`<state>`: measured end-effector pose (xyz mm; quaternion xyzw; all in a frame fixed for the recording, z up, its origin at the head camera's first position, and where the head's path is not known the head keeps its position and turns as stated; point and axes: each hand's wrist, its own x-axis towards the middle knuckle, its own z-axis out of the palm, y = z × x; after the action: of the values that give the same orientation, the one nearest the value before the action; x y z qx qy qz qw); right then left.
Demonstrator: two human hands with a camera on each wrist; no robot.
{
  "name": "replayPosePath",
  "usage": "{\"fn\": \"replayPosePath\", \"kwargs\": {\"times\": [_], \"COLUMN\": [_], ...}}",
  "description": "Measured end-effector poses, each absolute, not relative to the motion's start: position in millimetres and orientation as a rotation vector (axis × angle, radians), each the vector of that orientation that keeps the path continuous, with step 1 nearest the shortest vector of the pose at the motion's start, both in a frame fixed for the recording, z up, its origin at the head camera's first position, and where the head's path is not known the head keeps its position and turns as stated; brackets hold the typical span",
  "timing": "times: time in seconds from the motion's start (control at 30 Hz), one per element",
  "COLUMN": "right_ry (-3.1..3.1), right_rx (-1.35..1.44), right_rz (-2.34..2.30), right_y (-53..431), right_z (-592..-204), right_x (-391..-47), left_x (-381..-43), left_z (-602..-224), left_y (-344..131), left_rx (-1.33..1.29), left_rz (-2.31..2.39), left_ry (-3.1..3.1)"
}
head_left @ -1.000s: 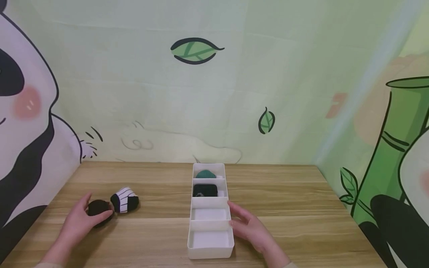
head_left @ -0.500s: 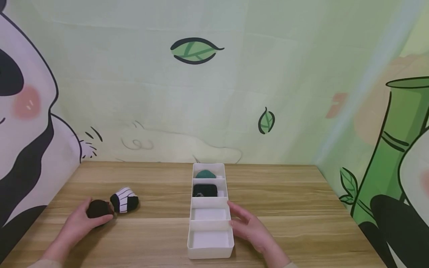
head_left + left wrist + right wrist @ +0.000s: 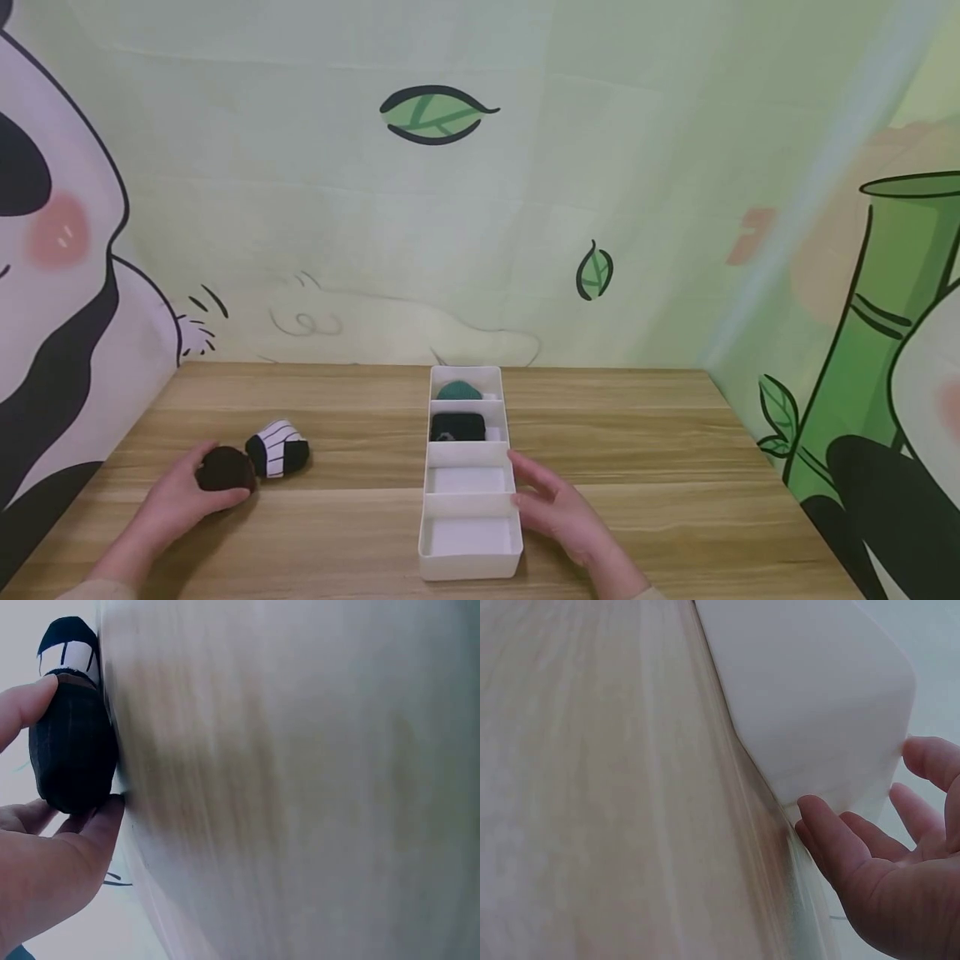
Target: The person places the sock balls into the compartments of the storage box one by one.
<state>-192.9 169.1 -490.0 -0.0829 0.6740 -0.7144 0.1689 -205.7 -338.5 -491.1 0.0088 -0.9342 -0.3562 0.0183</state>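
Left fingers [image 3: 197, 456] grip dark bundle [image 3: 225, 469]; right fingers [image 3: 540, 477] touch tray [image 3: 470, 535].

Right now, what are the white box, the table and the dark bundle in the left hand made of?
White box: probably plastic, smooth with thin walls. Table: wood or wood-look sheet, smooth, with long grain streaks. Dark bundle: perhaps cloth, dull and softly rounded; can't be sure.

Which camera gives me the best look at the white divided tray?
The head view: it shows the white divided tray from above, with all four compartments. The right wrist view shows only part of its outside, close up; the left wrist view doesn't show it.
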Motion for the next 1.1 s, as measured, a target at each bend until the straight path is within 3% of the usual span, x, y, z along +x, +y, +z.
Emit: {"fn": "replayPosePath", "kwargs": {"times": [0.3, 1.1], "right_ry": [1.931, 1.925], "right_rx": [-0.230, -0.238], "right_rz": [-2.031, -2.026], "right_y": [168.1, 168.0], "right_z": [-488.9, -488.2], "right_x": [-192.1, -191.5], "left_x": [-206.9, -206.5], "left_z": [-490.5, -493.5], "left_y": [-337.2, -338.1], "left_rx": [-0.086, -0.010], "left_rz": [-1.127, -1.017], "left_ry": [-2.891, -2.927]}}
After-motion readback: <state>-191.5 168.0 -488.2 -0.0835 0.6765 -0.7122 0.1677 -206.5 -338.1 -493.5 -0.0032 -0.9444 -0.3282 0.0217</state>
